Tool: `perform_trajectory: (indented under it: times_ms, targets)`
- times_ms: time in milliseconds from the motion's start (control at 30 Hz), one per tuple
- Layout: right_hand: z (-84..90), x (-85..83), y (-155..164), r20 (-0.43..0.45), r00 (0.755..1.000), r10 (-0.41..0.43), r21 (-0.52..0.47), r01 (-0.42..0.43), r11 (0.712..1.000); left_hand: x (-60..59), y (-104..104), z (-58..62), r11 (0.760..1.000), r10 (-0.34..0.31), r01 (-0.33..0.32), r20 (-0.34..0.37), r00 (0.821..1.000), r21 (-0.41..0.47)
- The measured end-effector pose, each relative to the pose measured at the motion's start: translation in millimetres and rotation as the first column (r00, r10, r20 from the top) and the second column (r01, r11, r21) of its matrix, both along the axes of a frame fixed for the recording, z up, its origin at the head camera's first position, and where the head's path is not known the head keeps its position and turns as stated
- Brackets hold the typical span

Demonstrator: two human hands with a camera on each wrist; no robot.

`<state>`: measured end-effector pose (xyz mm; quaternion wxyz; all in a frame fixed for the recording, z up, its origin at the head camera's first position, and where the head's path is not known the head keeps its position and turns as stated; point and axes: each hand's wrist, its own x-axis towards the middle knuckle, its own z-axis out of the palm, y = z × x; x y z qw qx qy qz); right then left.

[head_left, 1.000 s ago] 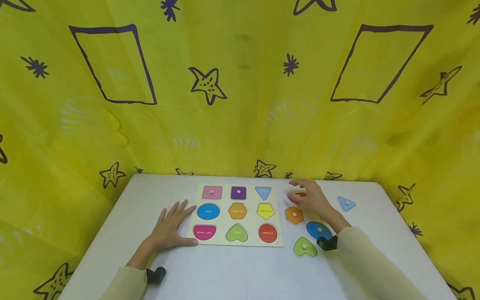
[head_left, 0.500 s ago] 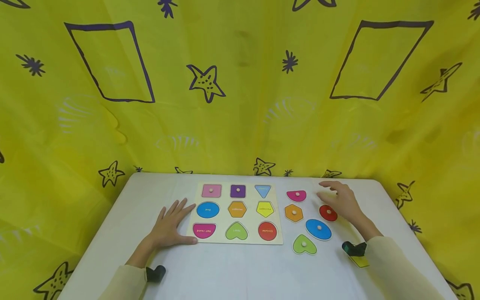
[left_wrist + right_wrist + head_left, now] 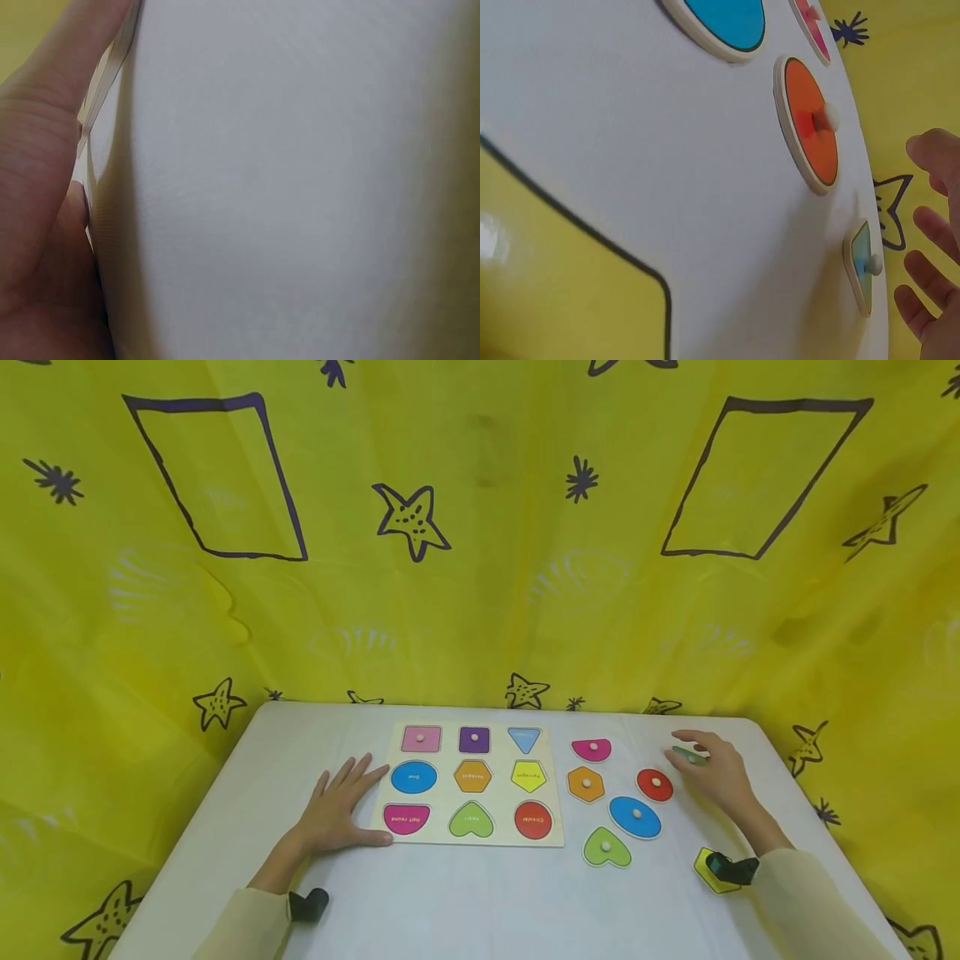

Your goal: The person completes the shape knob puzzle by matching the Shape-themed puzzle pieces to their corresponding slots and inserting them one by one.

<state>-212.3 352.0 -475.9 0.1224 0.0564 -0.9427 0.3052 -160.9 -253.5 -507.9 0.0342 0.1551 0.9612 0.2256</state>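
My left hand (image 3: 337,806) lies spread on the white table, fingertips and thumb at the left edge of a wooden shape-puzzle board (image 3: 442,841). The board bears a knobbed pink rectangle (image 3: 431,739) and a knobbed purple square (image 3: 467,745); its other shapes show printed names. On the right, my right hand (image 3: 712,768) hovers over a light blue triangle piece (image 3: 862,255), fingers loosely bent and apart from its knob. The hand partly hides this piece in the head view. Nearest to it lies a red circle piece (image 3: 648,785). The left wrist view shows mostly tabletop.
Between board and right hand lie a magenta half-round piece (image 3: 581,749), an orange hexagon piece (image 3: 577,784), a blue oval piece (image 3: 626,822) and a green heart piece (image 3: 600,858). A yellow pentagon piece (image 3: 705,868) lies below the right wrist. A yellow curtain (image 3: 480,610) hangs behind.
My right hand has moved rightward from above the half-round and red circle pieces to the triangle piece, uncovering those two. My left hand has stayed at the board.
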Motion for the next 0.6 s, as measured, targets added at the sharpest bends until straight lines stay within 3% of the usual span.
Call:
perform_trajectory:
  times_ms: [367, 600]
  targets:
    - [-16.3, 7.5, 19, 0.153, 0.982, -0.115, -0.026, 0.12, 0.992, -1.2, -2, -2.4, 1.0, 0.008, -0.008, 0.016, 1.0, 0.0]
    - [-21.1, 11.0, 24, 0.208, 0.97, -0.128, -0.048, 0.141, 0.989, -1.3, -2, -2.5, 1.0, 0.009, -0.009, 0.023, 1.0, 0.002]
